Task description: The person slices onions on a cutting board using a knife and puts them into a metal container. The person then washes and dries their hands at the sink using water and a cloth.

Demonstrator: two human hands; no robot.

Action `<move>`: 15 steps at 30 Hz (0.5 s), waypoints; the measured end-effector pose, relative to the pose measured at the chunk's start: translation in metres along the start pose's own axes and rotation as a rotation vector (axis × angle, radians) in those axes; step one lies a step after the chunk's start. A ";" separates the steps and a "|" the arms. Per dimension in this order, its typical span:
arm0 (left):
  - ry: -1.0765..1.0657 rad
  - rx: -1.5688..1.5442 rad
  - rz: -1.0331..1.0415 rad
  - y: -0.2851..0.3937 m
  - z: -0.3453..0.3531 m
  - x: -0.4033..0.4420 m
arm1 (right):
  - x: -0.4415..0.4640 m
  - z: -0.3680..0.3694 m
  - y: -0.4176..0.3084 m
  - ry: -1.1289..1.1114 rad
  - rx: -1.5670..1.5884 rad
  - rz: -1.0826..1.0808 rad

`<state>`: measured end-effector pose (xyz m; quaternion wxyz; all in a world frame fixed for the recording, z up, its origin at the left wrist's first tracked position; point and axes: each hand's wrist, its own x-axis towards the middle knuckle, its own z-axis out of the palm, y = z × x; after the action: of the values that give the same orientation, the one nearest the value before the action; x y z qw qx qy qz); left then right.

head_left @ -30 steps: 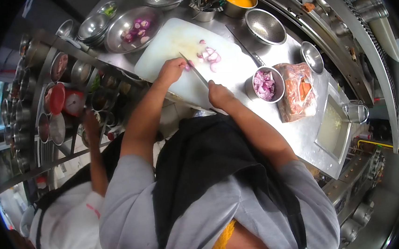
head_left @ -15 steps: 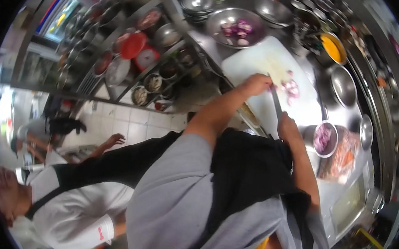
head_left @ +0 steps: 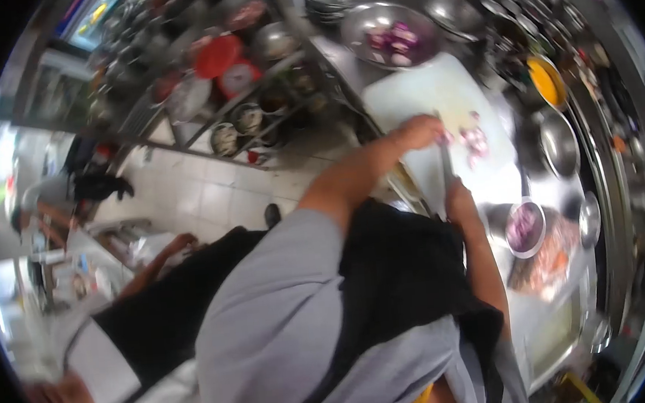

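My right hand [head_left: 460, 203] is closed around the handle of a knife [head_left: 446, 161], whose blade points away from me over the white cutting board [head_left: 397, 93]. At the blade's far end my left hand [head_left: 421, 131] is closed, fingers curled on a piece of red onion [head_left: 448, 138] that is mostly hidden. Just right of the blade, cut onion pieces [head_left: 475, 142] lie in a loose pile on the board. Nearer my right forearm stands a metal pot [head_left: 542, 239] holding chopped red onion [head_left: 522, 228].
Beyond the board stands a wide steel bowl [head_left: 359, 43] with peeled red onions. To the right are a bag of orange and pale food [head_left: 548, 263], an empty metal bowl [head_left: 560, 145] and a container of yellow liquid [head_left: 546, 81]. A co-worker in a black apron [head_left: 172, 312] is at my left.
My view has shifted slightly. Both hands keep about the same place at the board, the knife still in my right. The co-worker appears lower in the view, head tipped out of the upright.
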<state>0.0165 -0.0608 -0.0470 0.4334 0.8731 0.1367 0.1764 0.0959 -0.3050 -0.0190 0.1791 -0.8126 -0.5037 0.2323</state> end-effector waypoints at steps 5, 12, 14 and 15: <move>-0.048 0.000 0.070 0.023 -0.016 0.003 | -0.016 -0.036 -0.020 -0.007 -0.100 0.065; -0.021 0.167 0.130 0.026 -0.021 0.003 | -0.032 -0.073 -0.064 -0.104 -0.032 0.234; -0.037 0.185 0.111 0.027 -0.020 0.003 | -0.034 -0.078 -0.071 -0.106 -0.021 0.238; -0.046 0.171 0.066 0.027 -0.019 0.003 | -0.034 -0.069 -0.064 -0.107 -0.023 0.242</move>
<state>0.0131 -0.0616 -0.0141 0.3542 0.9148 0.1123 0.1585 0.0741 -0.3125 0.0791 0.1133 -0.8558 -0.4134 0.2896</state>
